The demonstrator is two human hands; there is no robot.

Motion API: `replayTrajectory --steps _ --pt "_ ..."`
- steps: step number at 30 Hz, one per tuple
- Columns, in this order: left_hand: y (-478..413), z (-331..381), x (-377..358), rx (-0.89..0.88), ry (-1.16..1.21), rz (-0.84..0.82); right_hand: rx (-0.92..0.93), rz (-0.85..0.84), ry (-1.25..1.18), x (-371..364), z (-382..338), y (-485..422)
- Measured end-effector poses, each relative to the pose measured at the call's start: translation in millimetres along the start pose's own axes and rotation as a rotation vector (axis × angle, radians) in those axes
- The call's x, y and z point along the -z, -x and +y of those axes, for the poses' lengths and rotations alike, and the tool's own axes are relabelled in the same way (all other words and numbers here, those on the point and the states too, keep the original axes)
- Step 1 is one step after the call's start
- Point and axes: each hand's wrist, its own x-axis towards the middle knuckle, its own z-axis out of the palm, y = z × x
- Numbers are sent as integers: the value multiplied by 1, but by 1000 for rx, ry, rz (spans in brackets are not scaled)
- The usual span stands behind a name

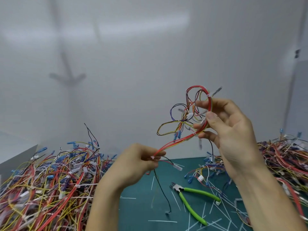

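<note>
Right hand (230, 129): thumb and curled fingers pinch the looped wire harness (191, 114), held up above the green mat (141, 205). Left hand (138, 162) pinches its red tail lower down. Green-handled cutters (193, 200) lie beneath.

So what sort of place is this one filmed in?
Probably a wire-harness assembly bench: heaps of wire harnesses flank a green cutting mat, with green-handled flush cutters and clipped cable-tie ends on it.
</note>
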Motion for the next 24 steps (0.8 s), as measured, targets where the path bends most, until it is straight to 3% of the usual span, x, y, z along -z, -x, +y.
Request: replayTrajectory --steps 3,8,11,15,17,22,24 --pt "2 5 -1 3 -14 -78 -39 -41 40 1 1 1" --pt "-7 16 -13 38 -63 503 -92 -120 122 -2 3 3" --pt "-8 27 -18 -21 108 619 -100 -210 208 -4 4 4" --pt "-4 42 -16 76 572 387 -61 -312 377 -4 4 4" --pt "-1 43 -15 83 688 288 -64 -376 446 -5 4 4" --pt "-3 43 -21 86 1020 238 -121 -440 525 -8 1 7" --pt "-3 42 -23 98 1037 198 -124 -429 582 -6 -2 7"
